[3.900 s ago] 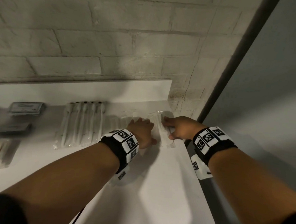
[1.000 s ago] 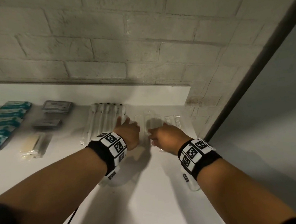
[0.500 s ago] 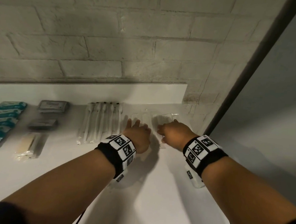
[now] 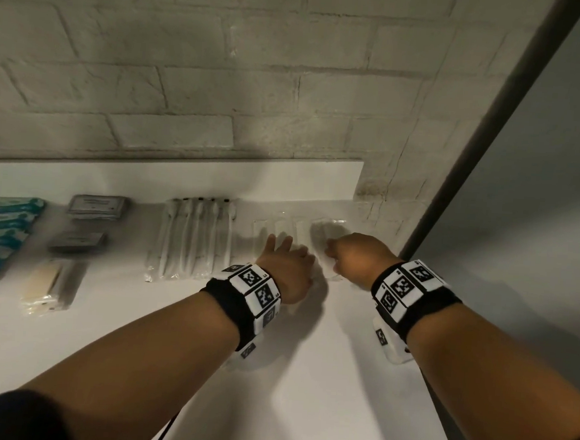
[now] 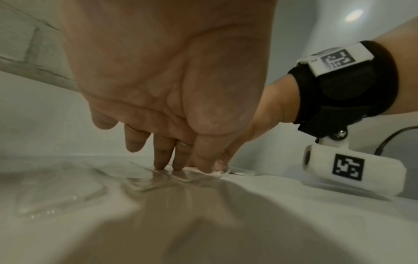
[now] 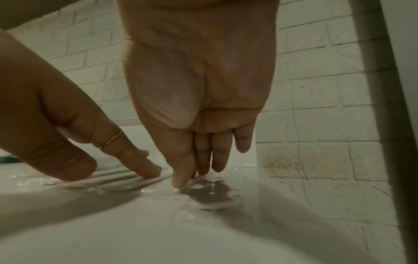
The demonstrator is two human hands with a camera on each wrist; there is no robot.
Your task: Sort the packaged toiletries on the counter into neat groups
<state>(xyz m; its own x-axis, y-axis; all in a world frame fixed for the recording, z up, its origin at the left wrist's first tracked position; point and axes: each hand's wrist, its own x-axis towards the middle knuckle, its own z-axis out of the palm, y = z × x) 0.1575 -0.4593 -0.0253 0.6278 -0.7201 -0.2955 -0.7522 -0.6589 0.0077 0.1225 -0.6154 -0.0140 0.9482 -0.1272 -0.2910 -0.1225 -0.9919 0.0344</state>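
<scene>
Several clear flat packets lie side by side at the counter's far right end. My left hand rests on them with its fingers straight, tips pressing one clear packet onto the counter. Right beside it, my right hand points down; its thumb and fingertips meet on the edge of the neighbouring clear packet and pinch it. The left hand's ring finger holds down the packet next to that one.
Left of the hands lies a row of wrapped toothbrushes, then two grey boxes, a cream packet and teal packets. A brick wall backs the white counter, whose right edge drops off beside my right wrist.
My right hand has shifted a little to the right, onto the end packet. My left hand has stayed pressing on the clear packets.
</scene>
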